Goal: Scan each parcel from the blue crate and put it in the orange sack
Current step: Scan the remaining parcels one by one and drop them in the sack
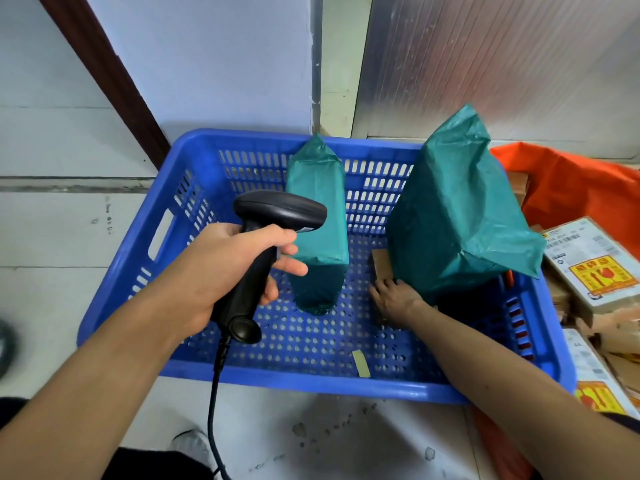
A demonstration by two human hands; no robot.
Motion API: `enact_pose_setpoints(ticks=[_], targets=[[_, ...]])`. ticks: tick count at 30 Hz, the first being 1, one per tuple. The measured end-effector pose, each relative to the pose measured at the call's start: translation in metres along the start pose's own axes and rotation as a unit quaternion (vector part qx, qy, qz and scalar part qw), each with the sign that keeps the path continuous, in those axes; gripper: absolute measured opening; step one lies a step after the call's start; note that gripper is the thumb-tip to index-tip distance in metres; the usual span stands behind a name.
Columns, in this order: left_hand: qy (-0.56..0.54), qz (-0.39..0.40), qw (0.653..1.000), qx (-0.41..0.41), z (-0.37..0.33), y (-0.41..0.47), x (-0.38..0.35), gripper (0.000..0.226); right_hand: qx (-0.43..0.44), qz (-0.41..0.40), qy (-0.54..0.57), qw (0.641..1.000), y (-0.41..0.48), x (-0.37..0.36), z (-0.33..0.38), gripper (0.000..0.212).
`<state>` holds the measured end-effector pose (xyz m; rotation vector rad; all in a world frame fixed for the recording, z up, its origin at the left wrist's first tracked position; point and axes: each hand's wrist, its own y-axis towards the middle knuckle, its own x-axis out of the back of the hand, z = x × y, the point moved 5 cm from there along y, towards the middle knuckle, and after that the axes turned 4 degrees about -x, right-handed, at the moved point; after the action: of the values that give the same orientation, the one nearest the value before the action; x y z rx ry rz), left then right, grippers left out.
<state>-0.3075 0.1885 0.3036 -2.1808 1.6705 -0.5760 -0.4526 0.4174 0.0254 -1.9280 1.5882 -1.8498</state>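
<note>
On the tiled floor sits the blue crate (194, 147), rigid moulded plastic with slotted walls and a perforated base. Inside stand 2 parcels in crinkled teal plastic film: a slim upright one (320, 202) leaning on the far wall at 12 o'clock, and a larger, bulkier one (453, 209) at 2 o'clock. A small brown cardboard box (381, 263) lies on the base just beside the larger parcel's foot. The left hand (228, 271) is wrapped tight around the grip of a matte black pistol-shaped scanner (273, 216), its coiled cable hanging down; the slim parcel is just beyond its head at 1 o'clock. The right hand (394, 297) rests flat, fingers spread, touching the cardboard box and the larger parcel's lower edge. At 3 o'clock, the orange sack (568, 181) of thin fabric holds labelled cartons (588, 265).
</note>
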Motion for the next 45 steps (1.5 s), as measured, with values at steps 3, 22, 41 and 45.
enact_pose_setpoints(ticks=[3,22,41,45], targets=[[-0.003,0.001,1.0,-0.003,0.0,-0.004,0.003,0.032,0.016,-0.01,-0.02,1.0,-0.005,0.007,0.006,0.081],[0.003,0.035,0.998,-0.044,-0.008,-0.025,-0.007,0.031,-0.055,-0.091,0.299,0.948,-0.06,0.056,0.001,0.066],[0.012,-0.025,0.989,-0.148,-0.001,-0.076,-0.004,0.021,-0.125,-0.293,0.455,0.832,-0.297,0.142,-0.015,0.1],[0.033,-0.023,0.983,-0.179,0.005,-0.093,-0.02,0.02,-0.141,-0.348,0.512,0.772,-0.325,0.143,-0.006,0.094]])
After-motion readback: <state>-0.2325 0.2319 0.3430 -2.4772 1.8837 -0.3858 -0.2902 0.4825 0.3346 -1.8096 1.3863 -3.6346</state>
